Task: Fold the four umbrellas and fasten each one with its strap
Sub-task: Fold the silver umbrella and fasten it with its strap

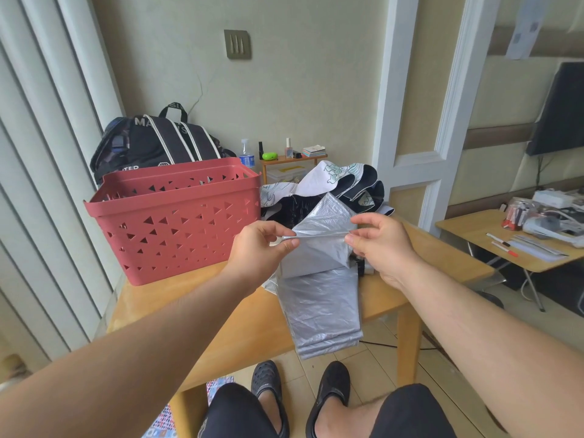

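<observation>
wooden table (227, 330) | red basket (177, 222) left | silver umbrella (319, 298) centre | patterned umbrella (335, 181) behind

Silver umbrella (319, 298) crinkled glossy fabric; red basket (177, 222) matt plastic; table (240, 327) smooth wood.

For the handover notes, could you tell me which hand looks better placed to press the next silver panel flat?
Probably the right hand: it pinches the fold beside the silver umbrella's loose canopy, while the left hand holds the rib tip.

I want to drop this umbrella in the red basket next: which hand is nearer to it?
Left. The left hand pinches the silver umbrella right beside the red basket; the right hand pinches the same fold farther off, across the umbrella.
</observation>
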A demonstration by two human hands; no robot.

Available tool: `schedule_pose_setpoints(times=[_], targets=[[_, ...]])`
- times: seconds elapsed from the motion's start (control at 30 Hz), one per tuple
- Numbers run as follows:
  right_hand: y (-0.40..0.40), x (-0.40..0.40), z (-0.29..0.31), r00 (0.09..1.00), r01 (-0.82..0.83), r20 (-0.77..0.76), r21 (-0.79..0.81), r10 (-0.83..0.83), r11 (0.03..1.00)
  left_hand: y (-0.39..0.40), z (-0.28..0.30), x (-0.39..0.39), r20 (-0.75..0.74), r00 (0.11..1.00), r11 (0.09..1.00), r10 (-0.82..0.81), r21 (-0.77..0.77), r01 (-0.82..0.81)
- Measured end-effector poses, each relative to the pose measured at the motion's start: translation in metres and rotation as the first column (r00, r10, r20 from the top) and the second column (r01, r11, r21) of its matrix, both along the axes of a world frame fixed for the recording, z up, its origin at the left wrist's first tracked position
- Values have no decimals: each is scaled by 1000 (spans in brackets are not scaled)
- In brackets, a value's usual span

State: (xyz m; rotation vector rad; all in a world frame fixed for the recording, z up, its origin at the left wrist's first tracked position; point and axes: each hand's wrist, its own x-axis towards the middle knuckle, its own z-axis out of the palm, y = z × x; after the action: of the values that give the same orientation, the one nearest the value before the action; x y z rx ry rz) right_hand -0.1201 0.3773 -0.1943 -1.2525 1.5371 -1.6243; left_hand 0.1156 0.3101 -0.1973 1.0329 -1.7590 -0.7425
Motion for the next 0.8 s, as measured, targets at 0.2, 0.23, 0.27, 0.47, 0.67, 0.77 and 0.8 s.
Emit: schedule_pose_setpoints(times=[0.2,0.23,0.27,0.47,0.67,0.77,0.8], targets=[[5,3,2,897,-30,-443,-42,8,999,3,7,-3,-47,998,999,-46,2,47],[4,3,2,801,-24,-598,-40,-4,999,5,8,-2,-56,997,998,-56,2,57],[3,2,2,716,-16,-697,-55,-27,998,5,8,-2,-56,997,998,-60,-1,60],[0,-3,8,606,4,-770,-246,-199,969,6,0,5,4,990,990,-143,9,143],[9,-10,-6,508,-72,-840,-260,-188,963,6,-1,6,199,980,991,-32,-121,57],[19,-10,-15,517,-84,-848,-184,-115,979,8,-1,8,251,965,980,-69,-166,113],[20,-9,-17,531,-77,-842,-158,-94,984,9,-1,9,267,960,974,-88,-177,139]])
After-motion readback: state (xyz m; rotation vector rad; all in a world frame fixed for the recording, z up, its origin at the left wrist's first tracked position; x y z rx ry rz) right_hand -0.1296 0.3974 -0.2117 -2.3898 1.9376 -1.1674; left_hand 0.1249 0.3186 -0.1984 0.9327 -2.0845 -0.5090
